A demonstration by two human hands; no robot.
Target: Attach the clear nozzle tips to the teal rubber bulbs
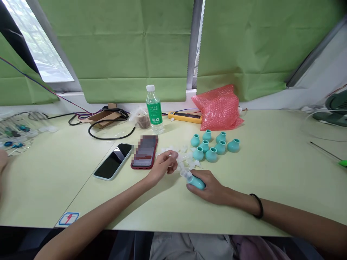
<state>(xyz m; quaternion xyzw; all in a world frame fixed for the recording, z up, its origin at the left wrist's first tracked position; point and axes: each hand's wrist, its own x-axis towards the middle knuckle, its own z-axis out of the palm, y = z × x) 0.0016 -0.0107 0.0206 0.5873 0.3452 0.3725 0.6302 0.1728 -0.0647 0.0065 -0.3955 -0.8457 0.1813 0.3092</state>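
My right hand (208, 186) is wrapped round a turquoise bulb-shaped piece with a neck (197, 181), which lies tilted toward the left. A translucent whitish part (188, 174) sits at the mouth of its neck. My left hand (164, 165) hovers by a scattered pile of translucent white plastic pieces (187, 157), fingers curled in; whatever may be between them is hidden. Several more turquoise pieces (211, 154) of the same shape stand upright beyond my right hand, their open necks facing up.
Two phones, one pale-edged (113, 161) and one in a red case (145, 153), lie left of my left hand. Behind stand a water bottle (155, 112), a yellow power strip (184, 117) and a pink bubble-wrap bag (219, 110). A green-handled screwdriver (343, 163) lies far right.
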